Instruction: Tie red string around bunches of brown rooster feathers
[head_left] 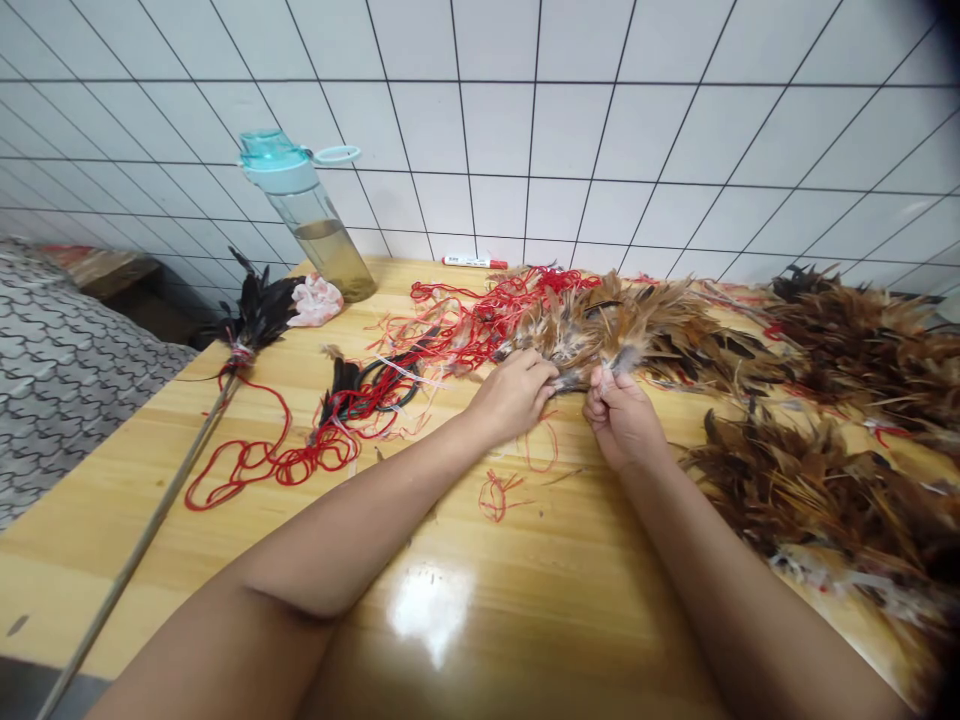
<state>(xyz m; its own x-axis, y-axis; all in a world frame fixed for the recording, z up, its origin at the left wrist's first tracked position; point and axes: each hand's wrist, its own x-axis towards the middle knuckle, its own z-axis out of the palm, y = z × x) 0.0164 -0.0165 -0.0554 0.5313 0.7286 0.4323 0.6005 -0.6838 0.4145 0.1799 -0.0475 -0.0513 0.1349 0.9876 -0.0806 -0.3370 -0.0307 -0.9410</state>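
Observation:
My left hand (pixel 514 392) and my right hand (pixel 621 418) meet at the near edge of a bunch of brown feathers (pixel 637 325) lying on the wooden table (pixel 465 590). Both hands have their fingers closed, pinching the quill ends of feathers from that bunch. A tangle of red string (pixel 450 325) spreads to the left of the bunch, and loose red loops (pixel 499 495) lie just below my hands.
A thin stick tipped with dark feathers (pixel 251 320) lies at the left with red cord (pixel 262 465) trailing from it. A water bottle (pixel 315 220), a pink cloth (pixel 315 300) and a red marker (pixel 474 262) sit by the tiled wall. More brown feathers (pixel 840 480) pile at the right.

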